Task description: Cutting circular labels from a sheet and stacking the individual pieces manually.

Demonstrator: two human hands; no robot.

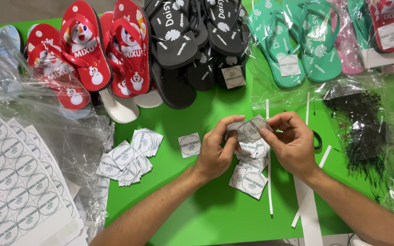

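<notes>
**Peeling a round sticker over the green table**

While both hands meet above the table, I've got one round sticker pinched up at chest height, well clear of the cut squares below. My left hand comes in from lower left, thumb & forefinger clamped on the sticker's left edge w/ its backing; my right hand comes in from lower right, fingers closed on the right edge, thumb tip working the rim. Held that way, I'd say, so the two layers can be pulled apart w/o creasing. Wrists bent inward, forearms making a V toward me.

Under my hands lies a small pile of square sticker pieces, just below so the next is close. More squares sit left of my left arm, one lone square between them & my hand. Uncut sheets are stacked far left. White strips lie by my right arm. Red sandals, black sandals & teal sandals line the far edge. Black ties in a clear bag sit right.
</notes>
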